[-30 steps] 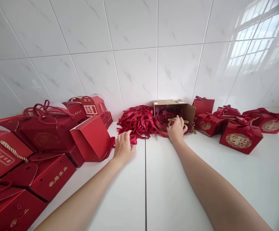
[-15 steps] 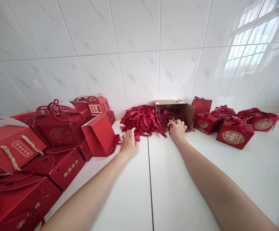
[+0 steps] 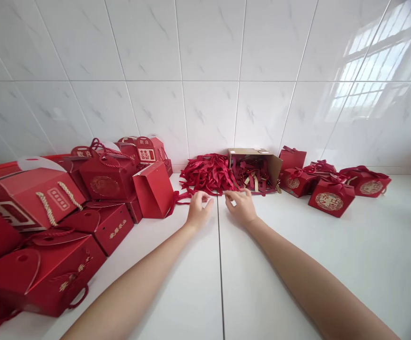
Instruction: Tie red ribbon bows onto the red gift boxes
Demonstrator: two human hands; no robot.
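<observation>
My left hand (image 3: 200, 209) is over the white counter, right of an upright red box (image 3: 153, 190) with a red ribbon at its side. Its thumb and fingers curl toward each other; what they hold, if anything, is too small to name. Facing it, my right hand (image 3: 241, 205) has bent fingers near the seam, and its contents cannot be made out either. Just behind both hands lies a heap of red ribbons (image 3: 209, 173). A cardboard box (image 3: 276, 171) on its side holds dark red and gold ribbon pieces (image 3: 253, 175).
Many red gift boxes (image 3: 108, 182) with rope handles are stacked on the left. Several smaller red boxes with bows (image 3: 331, 196) stand at the right. A tiled wall (image 3: 209, 113) rises behind the white counter (image 3: 279, 274).
My right hand has come away from the cardboard box toward the middle. My left hand has shifted slightly right, away from the ribbon beside the upright box. The view has shifted a little.
</observation>
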